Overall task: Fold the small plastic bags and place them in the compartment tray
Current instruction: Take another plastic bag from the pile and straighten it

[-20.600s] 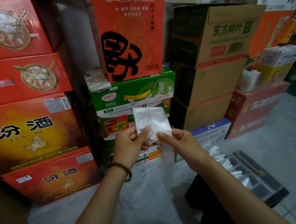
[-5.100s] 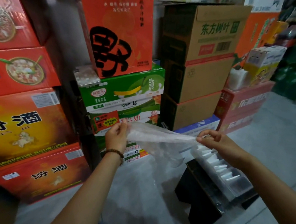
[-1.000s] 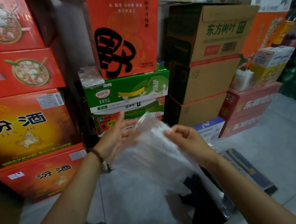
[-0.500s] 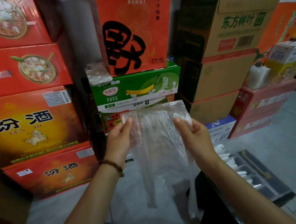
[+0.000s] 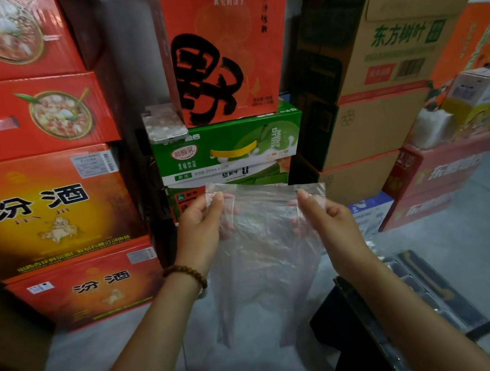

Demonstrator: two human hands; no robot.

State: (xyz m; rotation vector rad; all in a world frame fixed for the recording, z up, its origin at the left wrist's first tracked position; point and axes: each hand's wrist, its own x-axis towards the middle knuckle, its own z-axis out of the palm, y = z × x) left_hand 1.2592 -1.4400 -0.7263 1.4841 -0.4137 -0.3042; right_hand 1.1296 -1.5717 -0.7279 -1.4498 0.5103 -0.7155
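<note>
The clear plastic bag (image 5: pixel 268 243) hung lengthwise downward, unfolded, its top edge level between the left hand (image 5: pixel 203 228) and right hand (image 5: pixel 328 222), each pinching a corner, the compartment tray (image 5: pixel 427 284) lower right, nearer the right hand.

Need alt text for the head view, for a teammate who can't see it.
The left hand and right hand pinch the top corners of a clear plastic bag, hanging unfolded before stacked cartons. The compartment tray sits lower right.
</note>
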